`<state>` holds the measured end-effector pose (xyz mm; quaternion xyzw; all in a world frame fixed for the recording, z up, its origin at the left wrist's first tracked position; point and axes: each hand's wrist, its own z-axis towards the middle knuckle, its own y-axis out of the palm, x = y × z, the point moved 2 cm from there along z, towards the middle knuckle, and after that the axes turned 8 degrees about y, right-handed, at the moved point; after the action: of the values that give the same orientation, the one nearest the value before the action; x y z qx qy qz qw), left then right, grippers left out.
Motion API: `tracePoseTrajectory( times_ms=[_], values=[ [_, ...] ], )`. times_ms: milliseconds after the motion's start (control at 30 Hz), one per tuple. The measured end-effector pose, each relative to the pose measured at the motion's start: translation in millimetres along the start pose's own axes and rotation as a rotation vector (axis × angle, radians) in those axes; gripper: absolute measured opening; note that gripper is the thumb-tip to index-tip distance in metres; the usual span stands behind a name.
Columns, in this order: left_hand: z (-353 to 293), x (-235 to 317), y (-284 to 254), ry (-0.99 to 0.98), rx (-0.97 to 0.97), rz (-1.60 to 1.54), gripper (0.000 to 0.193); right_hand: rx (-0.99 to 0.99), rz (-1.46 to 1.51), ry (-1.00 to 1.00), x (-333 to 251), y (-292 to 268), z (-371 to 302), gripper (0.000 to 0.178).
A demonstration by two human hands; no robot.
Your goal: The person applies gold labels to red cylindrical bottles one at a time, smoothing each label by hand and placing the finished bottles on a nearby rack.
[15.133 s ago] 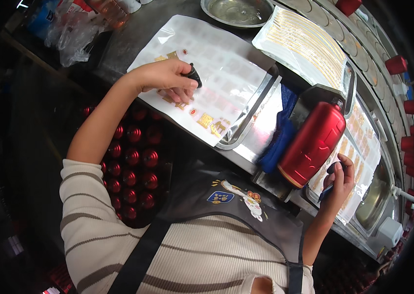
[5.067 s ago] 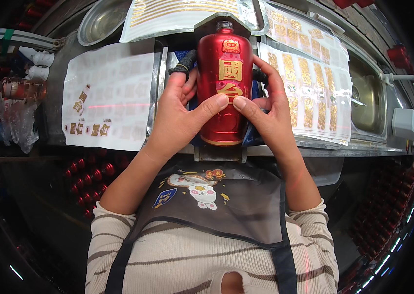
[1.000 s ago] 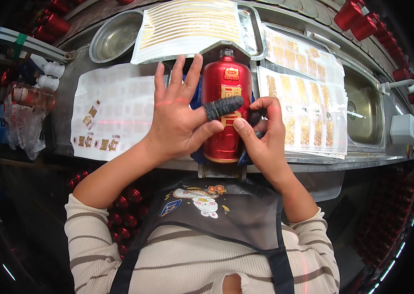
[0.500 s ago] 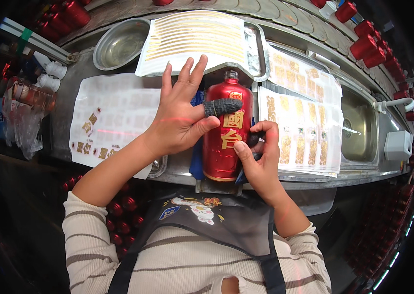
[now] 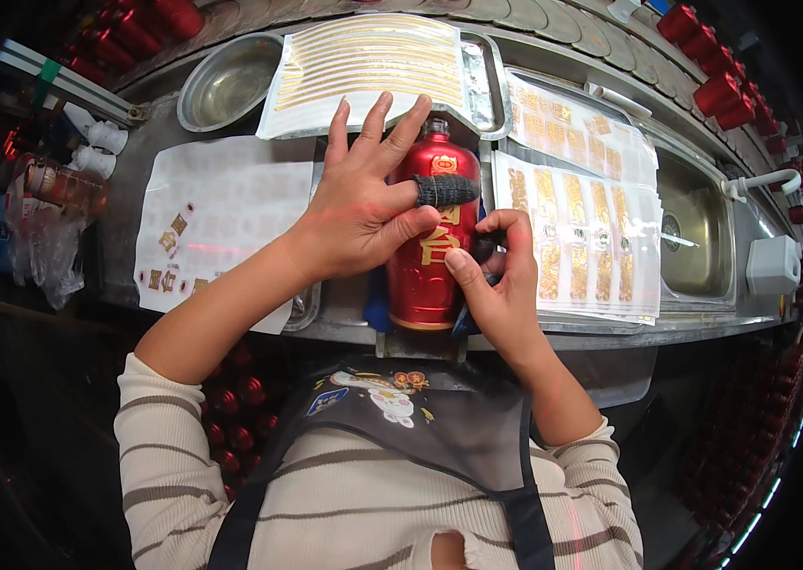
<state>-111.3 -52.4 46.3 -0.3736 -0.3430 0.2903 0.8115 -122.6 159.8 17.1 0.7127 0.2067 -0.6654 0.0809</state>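
Note:
A red bottle [image 5: 417, 299] with raised gold characters [image 5: 438, 249] down its front lies with its dark neck away from me. My left hand [image 5: 349, 204] is open, fingers spread. Its index finger, in a dark knitted finger cot [image 5: 447, 191], lies across the lettering and hides part of it; the thumb reaches over the bottle too. My right hand [image 5: 506, 299] grips the bottle's right side, thumb on the front near the lowest character. Dark covers show on some of its fingers, which are partly hidden behind the bottle. Blue cloth [image 5: 376, 309] shows beneath the bottle.
Left lies a mostly used sticker sheet [image 5: 216, 176]; right, stacked sheets of gold stickers [image 5: 577, 228]. Beyond the bottle are a sheet of gold strips [image 5: 363, 71], a metal tray [image 5: 490, 71] and a metal bowl [image 5: 230, 85]. A sink [image 5: 696, 228] is at the far right.
My left index finger has slid rightward across the bottle's lettering, covering more of the middle character. The right hand keeps its grip. Bottle and worktop appear slightly higher in the picture.

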Motion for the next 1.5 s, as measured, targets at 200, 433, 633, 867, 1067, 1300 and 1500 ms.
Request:
tracePoseTrajectory(
  times_ms=[200,433,633,867,1067,1300,1500],
  values=[
    [-21.2,29.2,-2.0,0.018,-0.030,0.038,0.047,-0.066,0.369,0.173,0.8,-7.3,2.5,0.031],
    [-33.2,21.8,4.7,-0.029,0.065,0.037,0.043,-0.020,0.718,0.316,8.2,-44.8,20.8,0.027],
    [-2.4,-9.8,13.7,-0.189,0.136,-0.184,0.050,0.082,0.267,-0.127,-45.7,-21.1,17.8,0.046],
    [-15.4,-11.5,18.4,-0.429,0.396,-0.551,0.048,0.073,-0.666,-0.967,-82.3,4.0,46.7,0.024],
    [-57.7,43.5,5.7,-0.801,0.521,-0.797,0.036,-0.356,-0.611,-1.027,-66.8,-15.1,-15.5,0.021],
    [-24.2,58.9,33.3,-0.843,0.450,-0.955,0.043,-0.036,-0.478,-0.807,-44.5,-20.8,-14.2,0.032],
    [-20.8,56.3,32.9,-0.835,0.636,-1.201,0.031,0.196,0.226,-0.005,-3.9,-18.7,1.4,0.025]
  ],
)
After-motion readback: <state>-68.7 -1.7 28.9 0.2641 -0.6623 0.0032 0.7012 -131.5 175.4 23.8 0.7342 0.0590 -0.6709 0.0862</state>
